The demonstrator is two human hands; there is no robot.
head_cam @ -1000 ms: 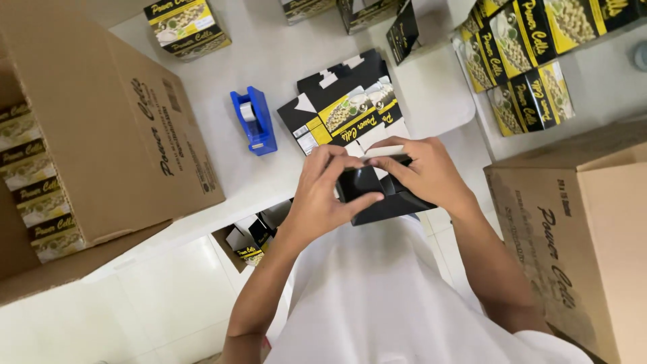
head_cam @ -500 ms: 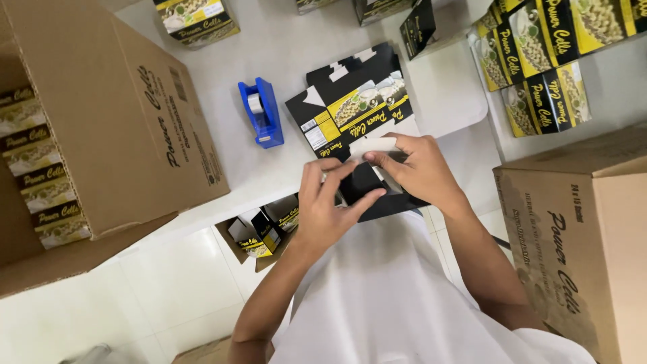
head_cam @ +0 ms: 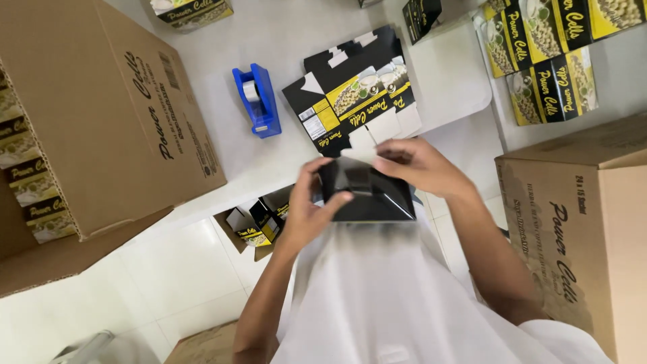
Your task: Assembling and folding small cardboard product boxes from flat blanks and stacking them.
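White table [head_cam: 296, 40] behind; both hands' fingers [head_cam: 335, 199] grip a blurred black carton [head_cam: 367, 192].

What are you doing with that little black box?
A person holds a small black carton in both hands, close to their body. The left hand grips its left side with the thumb on top, and the right hand pinches a flap at its upper edge. On the white table just beyond lies a stack of flat cartons, with a blue tape dispenser beside it. Big cardboard boxes stand on either side.
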